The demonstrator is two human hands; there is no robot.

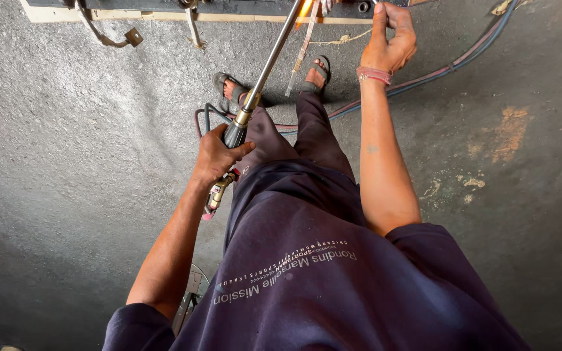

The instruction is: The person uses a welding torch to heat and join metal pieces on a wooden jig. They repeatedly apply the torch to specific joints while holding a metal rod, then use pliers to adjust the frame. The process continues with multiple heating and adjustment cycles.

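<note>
My left hand (218, 156) grips the handle of a long gas cutting torch (265, 68). Its shiny metal tube runs up and away to a bright orange flame glow (304, 10) at the top edge of the view. My right hand (390, 39) is stretched far forward, its fingers closed around something small at the edge of a dark metal workpiece (229, 8); what it holds is hidden. A red thread band circles that wrist. My sandalled feet (274, 81) stand just below the workpiece.
Red and blue gas hoses (450, 65) trail across the rough grey concrete floor (66, 162) from the torch toward the upper right. A bent metal bracket (128, 38) lies at the upper left. A metal object (190, 296) sits by my left elbow.
</note>
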